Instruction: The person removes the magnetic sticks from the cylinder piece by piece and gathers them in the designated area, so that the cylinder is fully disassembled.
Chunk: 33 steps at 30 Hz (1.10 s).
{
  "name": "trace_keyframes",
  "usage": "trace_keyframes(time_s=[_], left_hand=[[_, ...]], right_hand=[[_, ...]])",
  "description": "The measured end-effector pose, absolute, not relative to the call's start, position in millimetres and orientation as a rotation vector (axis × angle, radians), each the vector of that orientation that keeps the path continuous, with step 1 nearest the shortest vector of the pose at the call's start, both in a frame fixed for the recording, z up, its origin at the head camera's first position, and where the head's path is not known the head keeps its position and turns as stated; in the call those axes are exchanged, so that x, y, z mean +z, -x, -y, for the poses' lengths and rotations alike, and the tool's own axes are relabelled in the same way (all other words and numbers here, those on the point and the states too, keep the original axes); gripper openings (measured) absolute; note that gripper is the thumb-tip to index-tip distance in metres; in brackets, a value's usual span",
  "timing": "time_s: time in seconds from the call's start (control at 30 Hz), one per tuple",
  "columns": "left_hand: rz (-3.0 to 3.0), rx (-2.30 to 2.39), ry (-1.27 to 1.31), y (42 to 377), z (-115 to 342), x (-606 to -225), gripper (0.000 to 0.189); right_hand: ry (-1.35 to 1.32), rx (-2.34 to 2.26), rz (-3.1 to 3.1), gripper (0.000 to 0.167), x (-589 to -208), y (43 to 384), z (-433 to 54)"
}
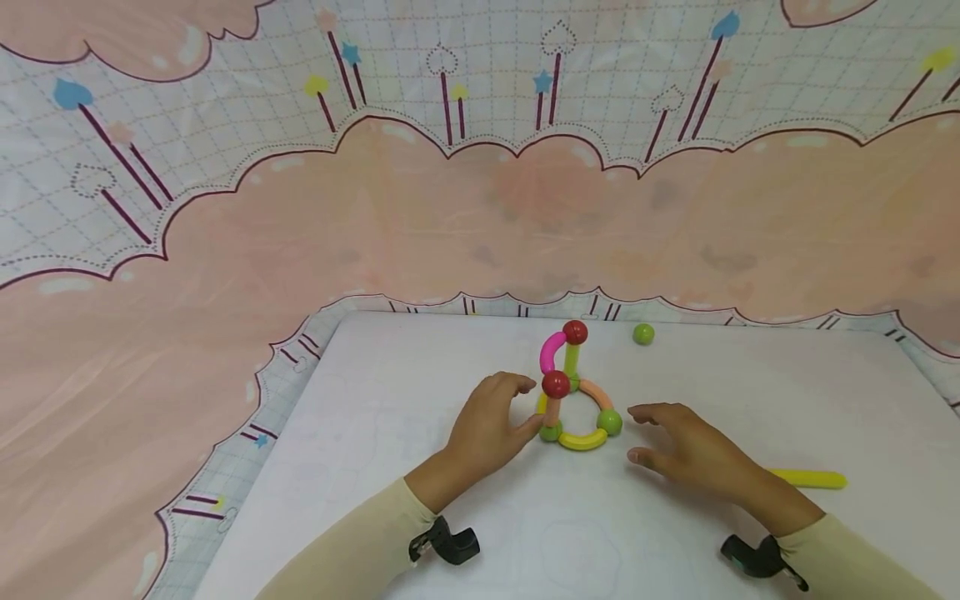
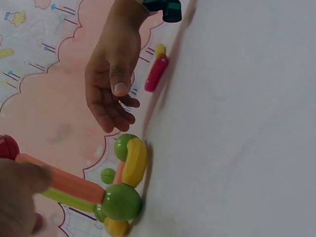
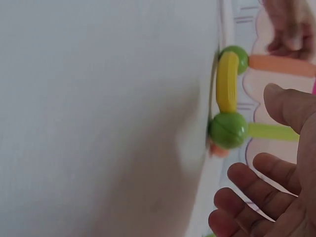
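On the white table, a toy frame of magnetic sticks and balls has a ring of curved yellow and orange sticks joined by green balls (image 1: 610,422). An orange upright stick (image 2: 61,178) and a light green upright stick (image 1: 572,360) rise from it, each topped by a red ball (image 1: 556,384). A curved pink stick (image 1: 551,353) meets the rear red ball. My left hand (image 1: 491,421) is at the frame's left, thumb right by the orange upright, fingers loosely bent. My right hand (image 1: 686,442) hovers to the ring's right, fingers apart, holding nothing.
A loose green ball (image 1: 643,334) lies near the table's far edge. Beyond my right wrist lies a yellow stick (image 1: 817,479), partly hidden by the forearm. In the left wrist view, a red stick (image 2: 157,74) lies behind my right hand. A patterned cloth (image 1: 480,225) hangs behind the table.
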<state>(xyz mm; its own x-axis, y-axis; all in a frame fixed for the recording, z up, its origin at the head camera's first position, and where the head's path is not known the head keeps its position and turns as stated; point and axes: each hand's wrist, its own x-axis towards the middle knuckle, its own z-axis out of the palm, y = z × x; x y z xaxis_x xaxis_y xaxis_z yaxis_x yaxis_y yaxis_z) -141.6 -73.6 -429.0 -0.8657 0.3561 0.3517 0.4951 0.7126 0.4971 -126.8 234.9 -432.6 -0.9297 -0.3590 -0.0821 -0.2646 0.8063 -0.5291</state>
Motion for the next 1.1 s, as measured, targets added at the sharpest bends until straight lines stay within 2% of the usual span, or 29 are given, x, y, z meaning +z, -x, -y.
trace_keyframes(time_s=[0.23, 0.47, 1.1], left_hand=[[3.008, -0.807, 0.653, 145.8, 75.0, -447.1, 0.047], [2.999, -0.811, 0.784, 143.5, 72.2, -449.3, 0.041], [2.987, -0.749, 0.904, 132.6, 63.4, -452.5, 0.04]], right_hand=[[0.47, -0.764, -2.776, 0.065, -434.6, 127.2, -220.2], [0.491, -0.721, -2.796, 0.063, -435.9, 128.8, -216.2], [0.509, -0.768, -2.768, 0.064, -433.8, 147.2, -223.0]])
